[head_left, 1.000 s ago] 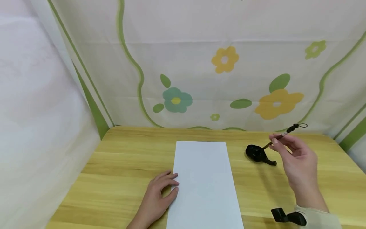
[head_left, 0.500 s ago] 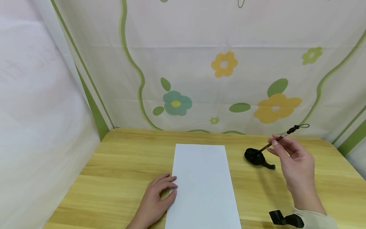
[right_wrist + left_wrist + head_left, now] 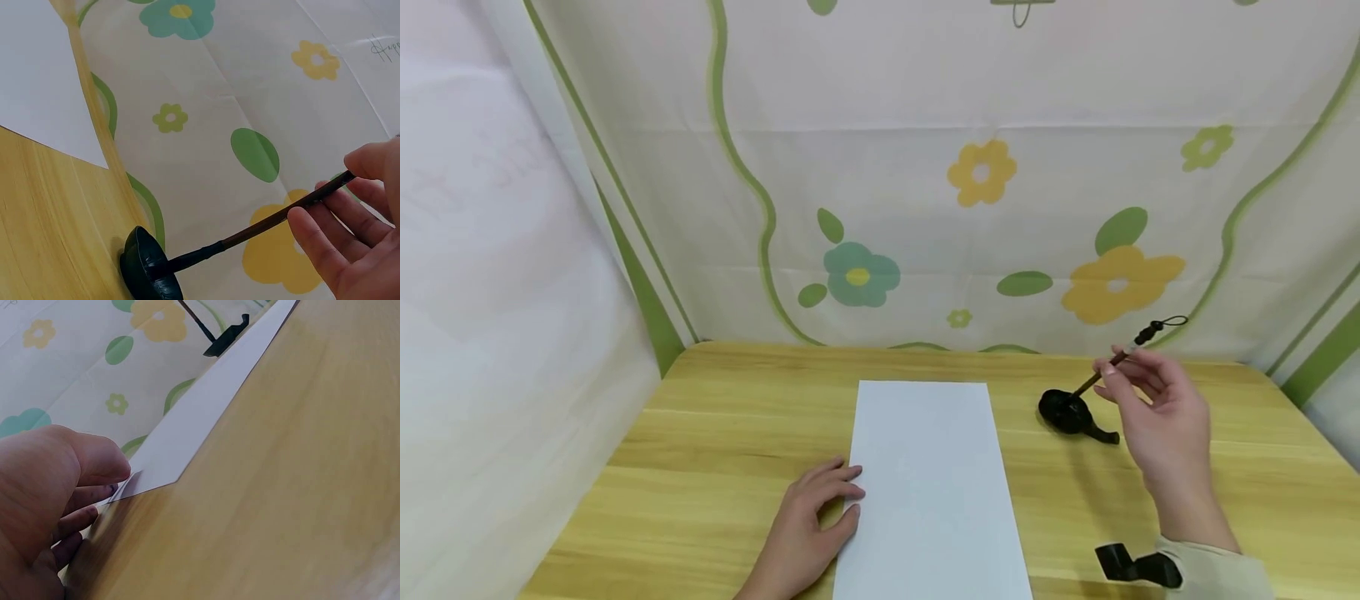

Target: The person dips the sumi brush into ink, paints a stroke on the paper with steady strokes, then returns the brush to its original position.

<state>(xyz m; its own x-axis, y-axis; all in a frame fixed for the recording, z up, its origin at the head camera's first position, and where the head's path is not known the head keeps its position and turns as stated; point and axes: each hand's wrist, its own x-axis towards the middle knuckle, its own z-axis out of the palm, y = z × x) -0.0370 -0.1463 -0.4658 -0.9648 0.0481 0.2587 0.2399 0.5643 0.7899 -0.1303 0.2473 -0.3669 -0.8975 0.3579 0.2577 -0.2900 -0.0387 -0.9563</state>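
Note:
A sheet of white paper (image 3: 928,492) lies lengthwise on the wooden table. At its left edge rests my left hand (image 3: 811,521), fingers slightly bent and fingertips touching the paper. My right hand (image 3: 1168,433) pinches a brush (image 3: 1101,372) by its brown handle, between thumb and fingers. The brush slants down to the left, and its lower end is inside a small black ink dish (image 3: 1066,412) with a curved stem. In the right wrist view the dark brush end (image 3: 187,259) meets the inside of the dish (image 3: 147,269); its tip is hard to make out against the black.
Bare wood table (image 3: 722,450) extends left of the paper, and more lies right of the dish. Behind the table's back edge hangs a white cloth (image 3: 917,192) printed with flowers. Another white cloth (image 3: 512,292) hangs at the left. A black strap piece (image 3: 1138,567) sits at my right sleeve.
My right hand and the brush have shifted slightly left, the handle standing a bit steeper, its tip still in the dish. My left hand stays on the paper. The head view has tilted a little.

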